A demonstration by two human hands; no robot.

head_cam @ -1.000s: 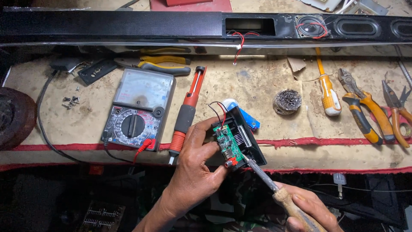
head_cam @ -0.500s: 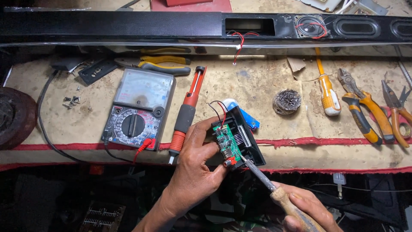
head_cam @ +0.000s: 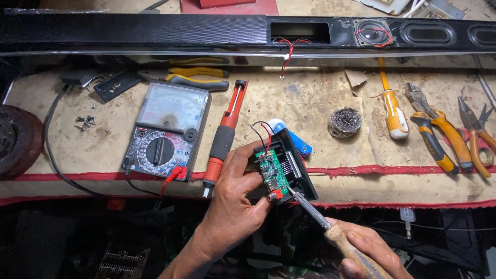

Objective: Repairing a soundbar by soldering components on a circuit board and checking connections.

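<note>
My left hand [head_cam: 233, 204] grips a small green circuit board [head_cam: 273, 172] fixed in a black plastic housing [head_cam: 298, 170], held tilted over the bench's front edge. Red and black wires run from the board toward a blue cylindrical cell [head_cam: 295, 140] behind it. My right hand [head_cam: 369, 249] holds a soldering iron [head_cam: 323, 222] by its wooden handle; the metal tip touches the lower end of the board.
An analog multimeter [head_cam: 166, 129] and a red desoldering pump [head_cam: 226, 135] lie left of the board. A wire tip-cleaner ball [head_cam: 344, 122], orange screwdriver [head_cam: 392, 111] and pliers [head_cam: 439, 129] lie right. A long black speaker bar [head_cam: 155, 31] spans the back.
</note>
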